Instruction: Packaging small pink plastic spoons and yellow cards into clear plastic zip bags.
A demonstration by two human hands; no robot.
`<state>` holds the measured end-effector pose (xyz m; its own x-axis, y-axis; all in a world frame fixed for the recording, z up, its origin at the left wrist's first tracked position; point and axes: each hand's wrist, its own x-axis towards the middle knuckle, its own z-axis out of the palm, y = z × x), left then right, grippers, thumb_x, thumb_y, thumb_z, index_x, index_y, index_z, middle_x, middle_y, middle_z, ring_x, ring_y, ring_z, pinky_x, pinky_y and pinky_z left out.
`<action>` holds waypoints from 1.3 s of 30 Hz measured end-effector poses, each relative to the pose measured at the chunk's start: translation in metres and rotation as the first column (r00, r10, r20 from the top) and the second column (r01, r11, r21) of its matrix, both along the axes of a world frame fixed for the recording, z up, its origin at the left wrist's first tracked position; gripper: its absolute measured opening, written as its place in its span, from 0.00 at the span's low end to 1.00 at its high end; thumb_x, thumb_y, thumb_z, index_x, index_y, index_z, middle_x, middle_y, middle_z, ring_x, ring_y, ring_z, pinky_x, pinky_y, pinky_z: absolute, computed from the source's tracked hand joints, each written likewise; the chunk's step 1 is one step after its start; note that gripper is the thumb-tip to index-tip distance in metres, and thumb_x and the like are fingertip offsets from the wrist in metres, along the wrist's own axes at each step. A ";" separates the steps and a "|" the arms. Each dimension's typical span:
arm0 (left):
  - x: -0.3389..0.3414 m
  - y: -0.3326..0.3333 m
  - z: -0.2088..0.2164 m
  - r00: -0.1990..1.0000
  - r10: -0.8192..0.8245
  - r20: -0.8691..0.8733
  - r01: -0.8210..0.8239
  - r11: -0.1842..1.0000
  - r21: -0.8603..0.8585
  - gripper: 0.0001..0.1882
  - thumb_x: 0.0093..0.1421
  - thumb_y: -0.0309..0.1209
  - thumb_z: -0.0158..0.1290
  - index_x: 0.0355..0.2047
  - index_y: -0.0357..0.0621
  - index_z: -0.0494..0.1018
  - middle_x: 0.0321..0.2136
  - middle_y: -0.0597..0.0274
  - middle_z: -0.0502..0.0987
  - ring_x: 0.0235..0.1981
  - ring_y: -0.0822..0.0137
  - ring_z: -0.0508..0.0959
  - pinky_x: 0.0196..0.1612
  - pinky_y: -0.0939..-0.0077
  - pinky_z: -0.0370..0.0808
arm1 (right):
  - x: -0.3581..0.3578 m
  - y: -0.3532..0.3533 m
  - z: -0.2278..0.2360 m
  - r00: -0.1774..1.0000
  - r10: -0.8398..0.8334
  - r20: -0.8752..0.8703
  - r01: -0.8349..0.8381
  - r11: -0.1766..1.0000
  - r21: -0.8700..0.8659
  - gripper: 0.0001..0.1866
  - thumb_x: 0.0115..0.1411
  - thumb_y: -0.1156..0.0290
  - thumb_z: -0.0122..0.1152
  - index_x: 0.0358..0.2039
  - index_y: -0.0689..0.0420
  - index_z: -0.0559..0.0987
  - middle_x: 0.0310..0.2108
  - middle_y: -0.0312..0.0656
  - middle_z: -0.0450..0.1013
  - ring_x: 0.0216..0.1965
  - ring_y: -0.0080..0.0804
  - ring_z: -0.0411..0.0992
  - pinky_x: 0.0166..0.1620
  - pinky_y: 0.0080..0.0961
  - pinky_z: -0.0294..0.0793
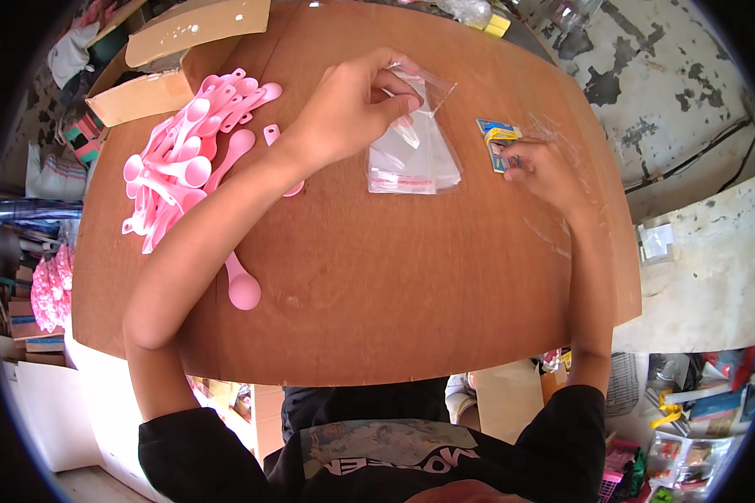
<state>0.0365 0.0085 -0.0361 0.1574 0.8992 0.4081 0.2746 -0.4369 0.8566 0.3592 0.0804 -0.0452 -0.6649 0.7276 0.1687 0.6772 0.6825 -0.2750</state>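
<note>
My left hand (356,105) reaches over the far middle of the table, its thumb and fingers pinching the far end of a clear plastic bag (436,88). Under it lies a stack of clear plastic bags (401,163) with a reddish strip along the near edge. To the right, my right hand (547,172) has its fingers closed on a small stack of blue and yellow cards (497,138) resting on the table. A heap of pink measuring spoons (172,168) fills the left side, partly behind my left forearm. One pink spoon (244,289) lies apart, nearer to me, its handle partly hidden by that forearm.
An open cardboard box (130,101) stands at the far left of the brown wooden table (377,310). Thin clear plastic scraps (545,230) lie near the right edge. Crumpled plastic and a yellow block (497,25) sit at the far edge. Clutter surrounds the table.
</note>
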 end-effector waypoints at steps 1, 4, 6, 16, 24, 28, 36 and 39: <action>-0.002 0.001 -0.001 1.000 0.000 0.007 0.000 1.000 0.009 0.16 0.62 0.22 0.53 0.50 0.33 0.66 0.36 0.53 0.80 0.34 0.71 0.79 0.39 0.78 0.76 | 0.001 0.002 -0.001 0.999 -0.029 0.040 0.029 1.000 -0.002 0.16 0.45 0.81 0.69 0.38 0.63 0.81 0.31 0.48 0.77 0.32 0.36 0.76 0.37 0.29 0.73; -0.006 0.002 -0.004 0.999 -0.011 0.032 0.011 1.000 0.028 0.15 0.64 0.22 0.50 0.50 0.33 0.65 0.37 0.53 0.79 0.34 0.71 0.79 0.39 0.78 0.76 | 0.010 0.009 -0.006 1.000 0.003 0.001 -0.003 1.000 -0.016 0.14 0.46 0.81 0.69 0.37 0.62 0.81 0.31 0.48 0.77 0.33 0.36 0.76 0.37 0.29 0.73; -0.006 0.003 -0.003 0.997 -0.018 0.080 0.018 1.000 0.001 0.14 0.64 0.22 0.49 0.50 0.33 0.66 0.37 0.54 0.79 0.34 0.70 0.79 0.40 0.77 0.76 | 0.014 0.011 -0.007 0.995 0.062 -0.078 -0.064 0.998 -0.025 0.13 0.46 0.80 0.69 0.36 0.62 0.81 0.31 0.48 0.77 0.32 0.36 0.76 0.36 0.29 0.73; -0.009 0.007 0.000 0.990 -0.036 0.136 0.044 0.997 -0.057 0.18 0.59 0.24 0.56 0.50 0.34 0.71 0.35 0.55 0.81 0.35 0.70 0.81 0.38 0.77 0.76 | -0.024 -0.018 0.076 0.970 -0.150 -0.191 0.196 0.947 0.256 0.07 0.58 0.73 0.60 0.33 0.63 0.79 0.28 0.37 0.77 0.27 0.25 0.73 0.32 0.22 0.71; 0.001 0.000 0.002 0.982 -0.047 0.182 0.064 0.994 -0.089 0.21 0.57 0.22 0.57 0.51 0.32 0.69 0.35 0.52 0.82 0.34 0.70 0.81 0.40 0.77 0.76 | -0.082 -0.012 0.101 0.731 0.014 -0.682 0.051 0.996 0.076 0.11 0.61 0.66 0.62 0.40 0.59 0.80 0.32 0.30 0.77 0.32 0.13 0.70 0.35 0.14 0.66; -0.002 0.000 0.006 0.967 -0.096 0.237 0.100 0.995 -0.005 0.22 0.58 0.23 0.57 0.53 0.32 0.67 0.35 0.54 0.82 0.34 0.71 0.81 0.42 0.77 0.75 | -0.092 -0.015 0.094 0.691 0.028 -0.722 -0.044 0.999 -0.002 0.11 0.61 0.67 0.61 0.40 0.59 0.80 0.31 0.30 0.77 0.32 0.13 0.70 0.35 0.15 0.66; -0.003 -0.008 0.013 0.998 -0.057 0.017 0.058 0.994 -0.087 0.24 0.60 0.24 0.57 0.55 0.30 0.64 0.37 0.53 0.81 0.39 0.73 0.79 0.47 0.77 0.74 | -0.099 -0.028 0.094 0.909 -0.059 -0.412 0.014 0.994 -0.111 0.10 0.63 0.69 0.59 0.40 0.62 0.79 0.34 0.32 0.77 0.36 0.16 0.71 0.42 0.17 0.68; 0.000 -0.006 0.011 0.998 -0.053 0.032 0.055 0.997 -0.052 0.25 0.60 0.25 0.57 0.55 0.31 0.64 0.38 0.53 0.81 0.39 0.73 0.79 0.46 0.77 0.74 | -0.117 -0.042 0.092 0.784 -0.025 -0.621 -0.081 0.987 -0.142 0.07 0.57 0.75 0.64 0.36 0.63 0.80 0.29 0.35 0.79 0.30 0.16 0.72 0.35 0.14 0.68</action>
<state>0.0369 0.0026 -0.0252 0.1946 0.9102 0.3656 0.2255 -0.4042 0.8864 0.2425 0.0387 0.0472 -0.4760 0.7618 0.4395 0.3060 0.6120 -0.7293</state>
